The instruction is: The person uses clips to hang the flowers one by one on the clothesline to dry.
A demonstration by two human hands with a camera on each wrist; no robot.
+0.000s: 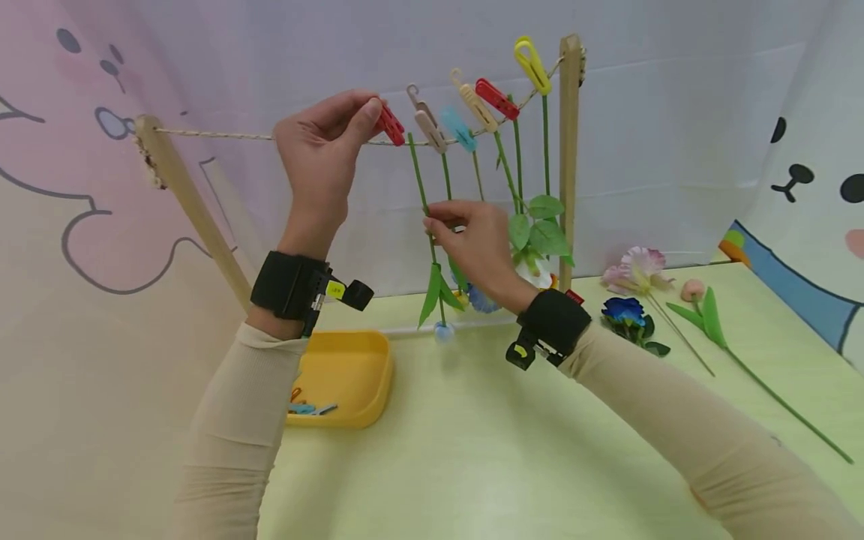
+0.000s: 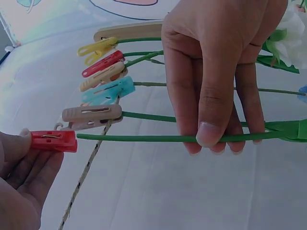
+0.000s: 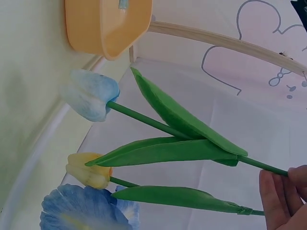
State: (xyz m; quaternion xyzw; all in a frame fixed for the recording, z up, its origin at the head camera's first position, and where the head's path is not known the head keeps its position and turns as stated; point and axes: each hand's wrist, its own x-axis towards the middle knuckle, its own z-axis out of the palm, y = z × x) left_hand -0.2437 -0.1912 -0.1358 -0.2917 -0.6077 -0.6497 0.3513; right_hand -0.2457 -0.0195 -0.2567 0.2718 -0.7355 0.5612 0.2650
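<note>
A rope (image 1: 216, 135) runs between two wooden posts, and several coloured clothespins hold artificial flowers head-down on it. My left hand (image 1: 327, 146) pinches a red clothespin (image 1: 390, 124) (image 2: 53, 141) at the rope, right at the top end of a green stem (image 1: 420, 176) (image 2: 144, 138). My right hand (image 1: 472, 240) (image 2: 216, 76) holds that stem lower down between thumb and fingers. The stem carries long green leaves (image 3: 182, 124) and a pale blue tulip head (image 3: 91, 94) (image 1: 443, 331) hanging just above the table.
A yellow tray (image 1: 344, 375) with a few clothespins sits on the green table (image 1: 472, 450) under my left wrist. To the right lie a pink flower (image 1: 637, 268), a blue rose (image 1: 624, 311) and a pink tulip (image 1: 694, 291). A cartoon-printed backdrop hangs behind.
</note>
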